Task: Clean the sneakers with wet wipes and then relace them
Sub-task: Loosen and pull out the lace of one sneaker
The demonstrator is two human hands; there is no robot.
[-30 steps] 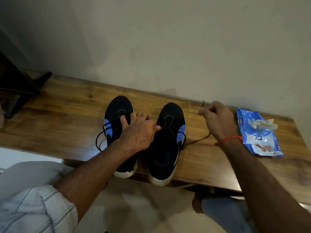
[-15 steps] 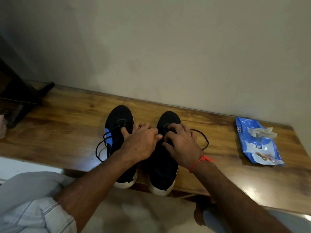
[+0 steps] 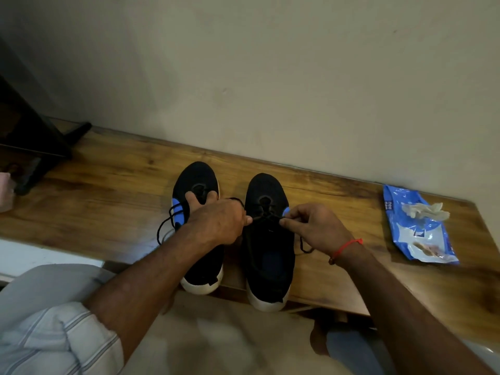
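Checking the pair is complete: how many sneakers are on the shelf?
2: the left sneaker lies under the left hand; the right sneaker stands beside it, towards the wipes pack.

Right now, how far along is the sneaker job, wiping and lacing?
Wiping looks done: a used wipe lies on the wipes pack. In hand: both hands pinch the lace over the right sneaker. Left: finishing it; the left sneaker has loose lace loops hanging beside it.
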